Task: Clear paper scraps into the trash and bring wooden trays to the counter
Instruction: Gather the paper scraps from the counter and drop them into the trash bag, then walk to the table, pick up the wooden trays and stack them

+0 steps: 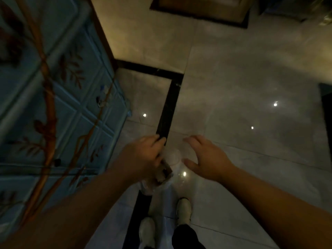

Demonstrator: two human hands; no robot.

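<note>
Two hands over floor (pixel 233 78): left hand (pixel 143 155) grips blurred brown scraps (pixel 164 172); right hand (pixel 206 159) spread, empty. No writing legible.

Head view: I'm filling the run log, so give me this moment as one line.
left hand: shut on clear plastic bag | right hand: open, beside bag | setting: tiled floor, blue cabinet at left | trays: not in view
</note>
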